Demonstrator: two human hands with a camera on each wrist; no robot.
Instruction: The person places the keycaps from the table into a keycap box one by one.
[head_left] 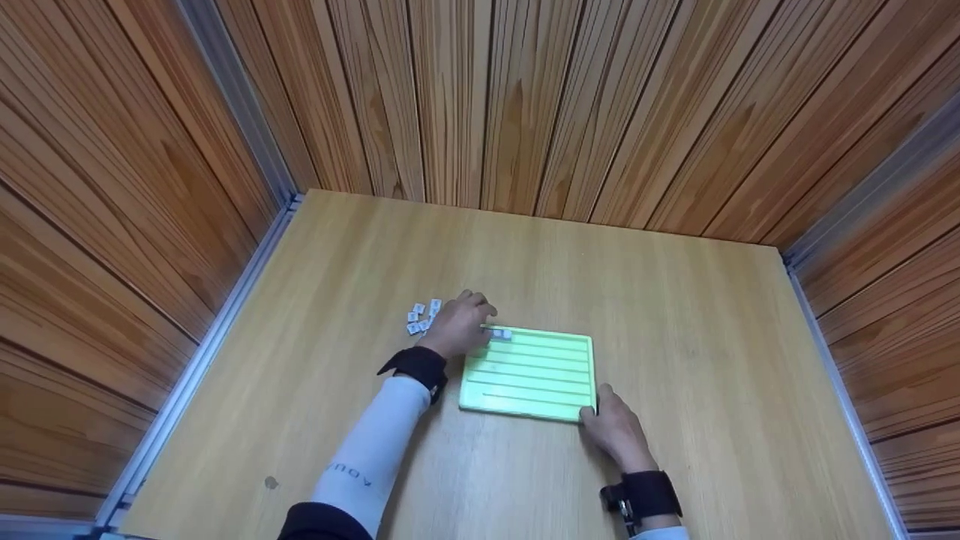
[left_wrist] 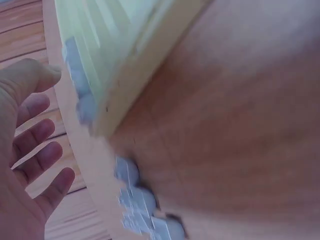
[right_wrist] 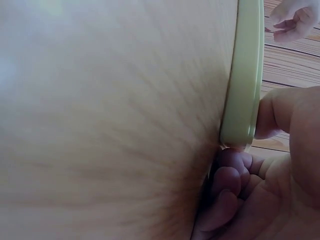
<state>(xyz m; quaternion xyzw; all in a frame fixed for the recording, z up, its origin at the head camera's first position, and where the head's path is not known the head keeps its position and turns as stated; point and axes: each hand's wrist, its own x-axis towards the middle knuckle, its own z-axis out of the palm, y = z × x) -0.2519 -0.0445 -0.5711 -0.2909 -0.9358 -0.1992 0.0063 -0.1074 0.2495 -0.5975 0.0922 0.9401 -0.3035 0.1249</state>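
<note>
A light green grooved board (head_left: 529, 371) lies flat on the wooden table. Two small grey-white tiles (head_left: 501, 334) sit in its top groove near the left corner; the left wrist view shows them blurred (left_wrist: 80, 85). My left hand (head_left: 476, 319) hovers over that corner with its fingers (left_wrist: 37, 137) spread and relaxed, holding nothing. Several loose tiles (head_left: 422, 315) lie on the table just left of it, also seen close up (left_wrist: 137, 200). My right hand (head_left: 596, 409) pinches the board's near right corner (right_wrist: 240, 125), thumb (right_wrist: 272, 117) on top and fingers curled beneath.
The table (head_left: 675, 315) is boxed in by wood-panelled walls on the left, back and right, with metal strips (head_left: 225, 300) along its side edges. A small round mark (head_left: 271, 483) shows near the front left.
</note>
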